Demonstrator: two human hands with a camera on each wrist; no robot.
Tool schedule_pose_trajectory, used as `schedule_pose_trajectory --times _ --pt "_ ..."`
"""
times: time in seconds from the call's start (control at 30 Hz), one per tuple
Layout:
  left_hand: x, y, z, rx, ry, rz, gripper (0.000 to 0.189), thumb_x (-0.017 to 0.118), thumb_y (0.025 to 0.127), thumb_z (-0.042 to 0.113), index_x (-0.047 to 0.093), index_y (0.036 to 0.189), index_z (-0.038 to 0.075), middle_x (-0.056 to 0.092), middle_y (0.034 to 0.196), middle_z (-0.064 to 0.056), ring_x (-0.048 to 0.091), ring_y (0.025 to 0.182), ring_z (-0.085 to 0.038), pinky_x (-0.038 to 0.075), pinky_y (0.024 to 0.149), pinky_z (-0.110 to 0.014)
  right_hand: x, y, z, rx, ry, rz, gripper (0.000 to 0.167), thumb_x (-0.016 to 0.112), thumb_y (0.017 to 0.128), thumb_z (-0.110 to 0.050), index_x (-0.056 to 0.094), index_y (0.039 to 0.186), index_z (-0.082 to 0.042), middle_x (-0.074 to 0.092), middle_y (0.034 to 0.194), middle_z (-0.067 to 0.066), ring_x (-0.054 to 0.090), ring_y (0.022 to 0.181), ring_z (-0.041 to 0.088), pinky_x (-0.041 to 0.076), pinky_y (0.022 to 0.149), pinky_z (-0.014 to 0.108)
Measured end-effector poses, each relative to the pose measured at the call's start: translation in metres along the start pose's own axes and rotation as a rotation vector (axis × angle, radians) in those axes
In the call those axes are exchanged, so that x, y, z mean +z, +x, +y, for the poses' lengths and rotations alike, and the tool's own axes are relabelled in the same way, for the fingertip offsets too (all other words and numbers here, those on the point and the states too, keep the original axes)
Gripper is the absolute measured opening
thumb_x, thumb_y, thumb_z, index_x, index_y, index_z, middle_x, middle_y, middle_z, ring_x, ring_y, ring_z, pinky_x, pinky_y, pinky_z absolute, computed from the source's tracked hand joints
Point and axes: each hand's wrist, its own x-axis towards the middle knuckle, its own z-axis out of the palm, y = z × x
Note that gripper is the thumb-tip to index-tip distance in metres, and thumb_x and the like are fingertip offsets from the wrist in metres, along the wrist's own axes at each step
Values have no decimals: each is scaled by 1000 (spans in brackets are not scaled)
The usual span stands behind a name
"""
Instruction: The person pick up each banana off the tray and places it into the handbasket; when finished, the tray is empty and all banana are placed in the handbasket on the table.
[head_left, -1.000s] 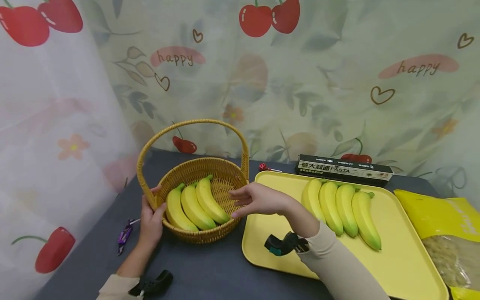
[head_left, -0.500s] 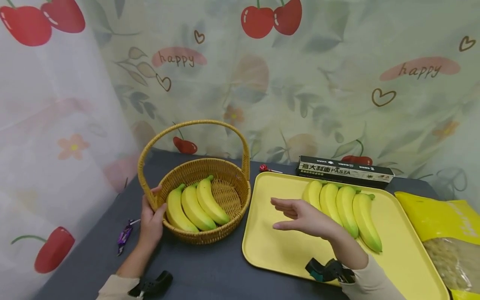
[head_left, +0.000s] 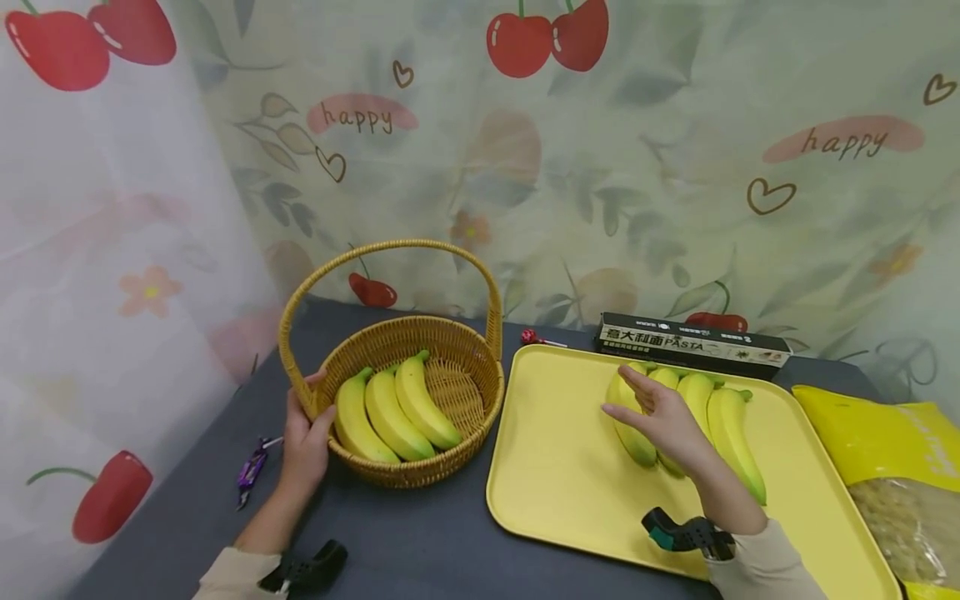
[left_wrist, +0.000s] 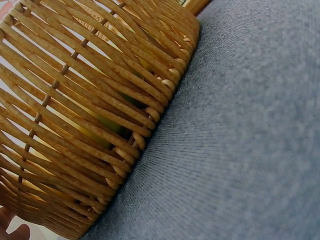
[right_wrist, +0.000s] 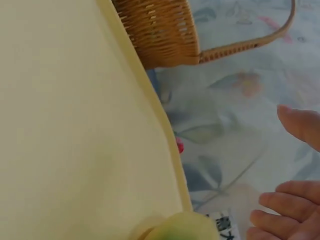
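A wicker basket [head_left: 420, 475] with a tall arched handle stands on the dark table, and three bananas [head_left: 397, 412] lie in its left part. My left hand [head_left: 303, 442] grips the basket's left side at the foot of the handle. On the yellow tray [head_left: 555, 467] several more bananas [head_left: 731, 433] lie side by side. Over the leftmost of these hovers my right hand [head_left: 667, 421], thumb and fingers spread apart and holding nothing. In the right wrist view its fingers [right_wrist: 290, 205] show beside a banana's tip [right_wrist: 187, 227] at the tray's edge.
Behind the tray sits a black pasta box [head_left: 690, 343], with a red lollipop [head_left: 531, 337] to its left. A yellow bag [head_left: 892, 467] adjoins the tray's right edge. Left of the basket lies a purple-wrapped lollipop [head_left: 252, 473]. A patterned curtain [head_left: 450, 167] hangs behind everything.
My right hand has moved from the basket's right rim rightward across the tray to above the bananas there. The left hand has kept its grip on the basket.
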Motion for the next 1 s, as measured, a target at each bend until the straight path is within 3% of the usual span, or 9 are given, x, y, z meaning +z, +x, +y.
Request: schedule_pose_trajectory --times 0.23,0.73,1.0 --pt "0 0 3 -15 13 -7 43 38 90 -11 31 133 -8 38 139 -15 44 122 -6 38 94 -8 -2 6 17 63 12 61 84 61 87 -40 18 147 0 18 153 20 17 139 40 22 111 52" --pt "-1 -1 1 -32 27 -13 43 38 90 -11 31 133 -7 37 141 -16 42 126 -8 37 96 -8 10 13 40 47 -56 82 80 64 87 -33 23 145 4 22 151 23 22 138 40 29 108 49" --pt "0 -1 2 -33 24 -6 43 39 90 -12 32 132 -8 38 140 -16 44 122 -4 38 93 -7 21 14 41 -21 -124 83 63 62 86 -7 32 140 7 30 145 27 27 135 42 30 106 49"
